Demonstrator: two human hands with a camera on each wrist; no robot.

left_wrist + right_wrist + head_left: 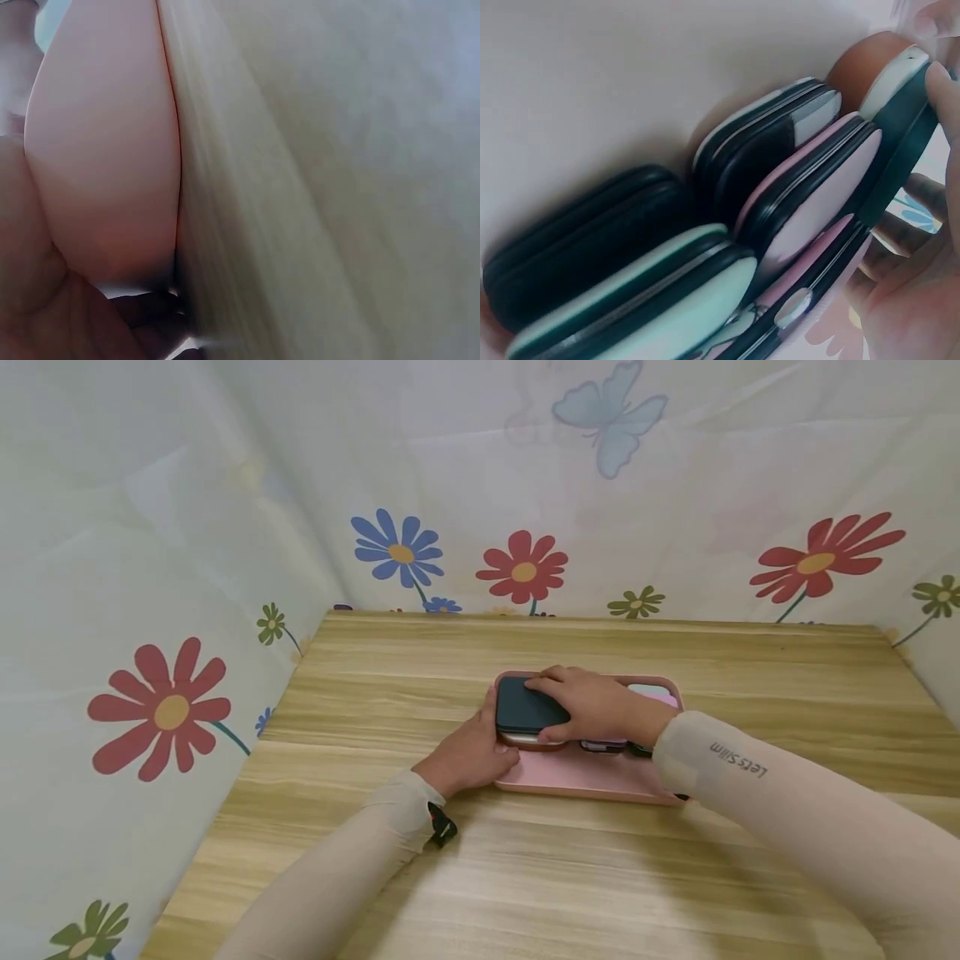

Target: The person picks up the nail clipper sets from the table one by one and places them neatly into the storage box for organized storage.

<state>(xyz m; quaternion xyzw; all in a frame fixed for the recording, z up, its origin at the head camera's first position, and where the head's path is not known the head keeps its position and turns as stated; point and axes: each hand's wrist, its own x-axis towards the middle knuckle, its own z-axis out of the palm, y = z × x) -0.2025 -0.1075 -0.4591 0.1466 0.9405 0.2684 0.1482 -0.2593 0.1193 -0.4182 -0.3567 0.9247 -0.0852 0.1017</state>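
A pink tray [585, 777] sits on the table, holding several small zip cases. My right hand [596, 706] reaches over the tray and grips a dark green case [521, 706] at its left end, thumb on the near side and fingers at the far side. Beneath that case show a white edge and a brown one. The left hand [468, 756] holds the tray's left end, with its thumb by the near corner; in the left wrist view its fingers are partly hidden. Pink [817, 195], mint [660, 300] and black-and-white [757, 142] zip cases show in the right wrist view.
The wood-grain table [360, 693] extends around the tray. Behind it and at the sides hangs a white curtain [465, 460] printed with flowers and a butterfly. A black strap item [442, 827] is at the left wrist.
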